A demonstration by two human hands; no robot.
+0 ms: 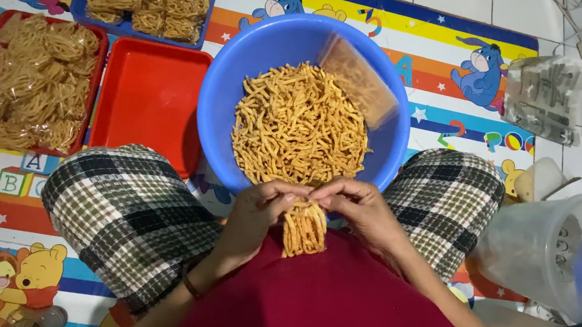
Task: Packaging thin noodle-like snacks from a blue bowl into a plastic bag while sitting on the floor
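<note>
A: Both hands meet at the lap: left hand [256, 213] and right hand [357, 204] pinch the top of a small clear bag of fried snack sticks [303, 228], each grip pressed together on its neck.

B: And the bag itself?

A: Hanging straight down below the two grips, against the red shirt [301, 319] (packed full, by the look of it).

B: Beyond the fingers?

A: Just past the grip, the blue basin [219, 112] heaped with loose sticks, a second filled bag [360, 81] leaning inside. Farther out on the left grip's side, an empty red tray [150, 100], then bagged snacks [37, 80].
</note>
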